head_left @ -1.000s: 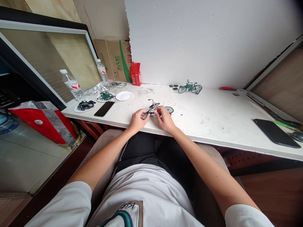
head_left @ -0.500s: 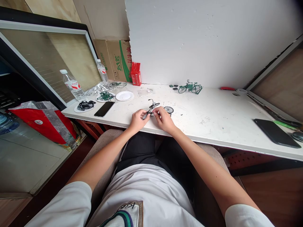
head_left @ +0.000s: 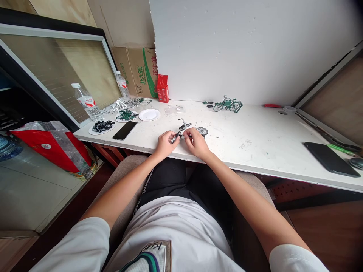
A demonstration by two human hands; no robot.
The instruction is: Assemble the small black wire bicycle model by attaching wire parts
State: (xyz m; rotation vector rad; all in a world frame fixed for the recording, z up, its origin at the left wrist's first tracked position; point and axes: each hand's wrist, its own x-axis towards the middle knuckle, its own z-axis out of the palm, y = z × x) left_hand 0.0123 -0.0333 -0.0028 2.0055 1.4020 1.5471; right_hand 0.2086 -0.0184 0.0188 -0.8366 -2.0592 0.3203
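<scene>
A small black model bicycle sits at the near edge of the white table. My left hand pinches its frame from the left, fingers curled closed. My right hand grips the same model from the right, thumb and fingers pressed together on a small part near the frame. One black spoked wheel shows just right of my right hand. A finished green model bicycle stands at the back by the white wall.
To the left lie a black phone, a white paper plate, plates with black parts and green parts, and two water bottles. A red box stands by a cardboard carton. Another dark phone lies far right.
</scene>
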